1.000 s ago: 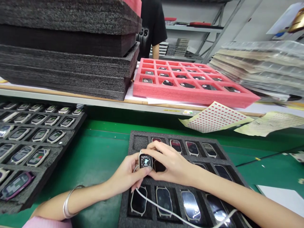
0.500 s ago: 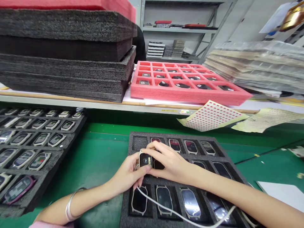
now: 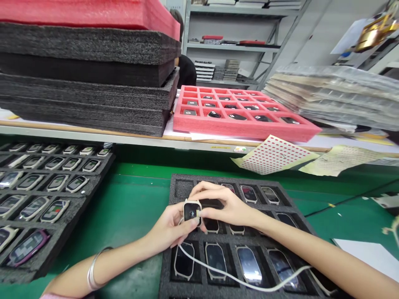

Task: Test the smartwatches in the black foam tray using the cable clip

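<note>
A small watch [image 3: 191, 210] with a pale frame, a dark screen and a yellowish tab is held upright between both hands. My left hand [image 3: 174, 224] grips it from the left, thumb across its lower edge. My right hand [image 3: 220, 203] pinches its right side and top. A white cable [image 3: 237, 284] runs from beneath my left hand to the right. Below the hands lies a dark foam tray [image 3: 164, 265] with watches in its slots; my right hand and forearm hide part of it.
Another dark foam tray [image 3: 67, 226] of watches lies at the left. On the shelf above stand stacked black foam [image 3: 81, 99], a red foam tray [image 3: 243, 130] and plastic trays [image 3: 330, 91]. Dotted paper [image 3: 274, 155] hangs off the shelf edge. Behind the stack, a person [image 3: 186, 71] is partly visible.
My right hand's fingers have shifted on the watch, showing more of its frame. The view has tilted up slightly, and more of the person behind the stack shows.
</note>
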`<state>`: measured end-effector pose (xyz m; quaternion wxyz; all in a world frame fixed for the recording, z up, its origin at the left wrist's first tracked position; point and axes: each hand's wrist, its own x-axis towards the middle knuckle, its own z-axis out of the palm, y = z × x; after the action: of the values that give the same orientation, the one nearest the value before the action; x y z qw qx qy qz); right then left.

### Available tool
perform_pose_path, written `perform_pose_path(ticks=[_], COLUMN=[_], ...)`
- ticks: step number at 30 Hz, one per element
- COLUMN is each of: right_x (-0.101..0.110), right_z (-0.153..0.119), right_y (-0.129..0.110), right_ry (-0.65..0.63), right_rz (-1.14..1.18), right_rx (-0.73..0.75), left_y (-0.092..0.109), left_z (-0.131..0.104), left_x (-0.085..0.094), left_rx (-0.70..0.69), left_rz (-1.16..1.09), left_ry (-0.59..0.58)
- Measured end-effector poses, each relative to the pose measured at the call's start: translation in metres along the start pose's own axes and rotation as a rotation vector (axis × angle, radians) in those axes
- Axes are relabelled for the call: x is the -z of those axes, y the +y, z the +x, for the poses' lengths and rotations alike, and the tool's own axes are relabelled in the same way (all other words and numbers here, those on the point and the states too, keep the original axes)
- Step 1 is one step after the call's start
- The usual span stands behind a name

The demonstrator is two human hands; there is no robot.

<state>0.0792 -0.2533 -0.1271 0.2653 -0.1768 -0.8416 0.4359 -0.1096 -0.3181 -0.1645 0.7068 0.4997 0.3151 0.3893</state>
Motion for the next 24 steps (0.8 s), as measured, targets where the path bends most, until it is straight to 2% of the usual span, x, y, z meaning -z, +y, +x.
perform_pose_path(ticks=[4, 11, 24], right_x=[-0.008, -0.016, -0.004], right_z=[-0.001, -0.004, -0.007], right_y=[0.013, 0.021, 0.005], right_ry=[0.095, 0.156, 0.036], right_rz=[0.169, 0.103, -0.247], right_rx=[-0.040, 0.093, 0.324], left_y=[0.000, 0.000, -0.004], left_z=[-0.002, -0.004, -0.002], left_x=[0.004, 0.005, 0.002], left_rx=[-0.009, 0.010, -0.033], left_rz=[-0.027, -0.052, -0.028], left_ry=[-0.034, -0.091, -0.033])
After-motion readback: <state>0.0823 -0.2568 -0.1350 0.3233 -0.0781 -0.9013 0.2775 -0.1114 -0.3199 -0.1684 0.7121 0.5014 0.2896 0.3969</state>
